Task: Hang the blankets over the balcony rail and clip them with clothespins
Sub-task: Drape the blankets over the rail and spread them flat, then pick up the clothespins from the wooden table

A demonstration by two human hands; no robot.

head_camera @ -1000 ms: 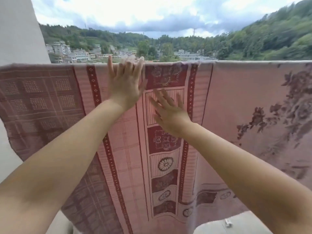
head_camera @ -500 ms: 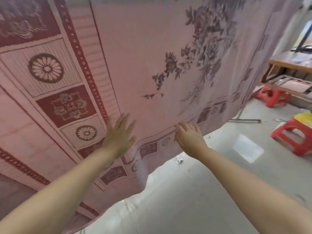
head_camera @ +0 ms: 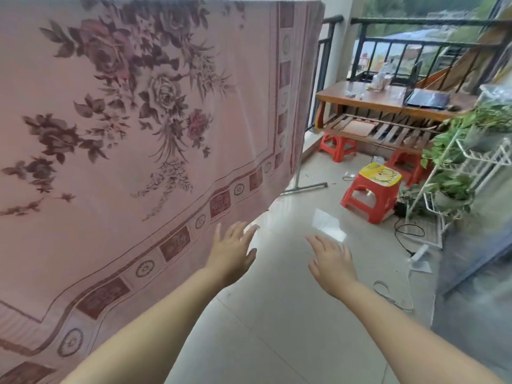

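A large pink blanket [head_camera: 116,167] with dark flower print and a patterned border hangs over a rail along the top, filling the left of the view. My left hand [head_camera: 232,252] is open with fingers spread, just below and right of the blanket's lower edge; contact cannot be told. My right hand [head_camera: 331,261] is open over the tiled floor, apart from the blanket. Neither hand holds anything. No clothespins are visible.
A metal stand foot [head_camera: 304,187] rests on the floor by the blanket's right edge. Red plastic stools [head_camera: 370,194] stand ahead, a wooden table [head_camera: 388,102] with a laptop behind them, a black balcony railing [head_camera: 415,22], and a white plant rack [head_camera: 465,167] at right. Cables lie on the floor.
My view has swung right and down from the blanket's top to its lower right corner. Both hands have come off the blanket and dropped toward the floor.
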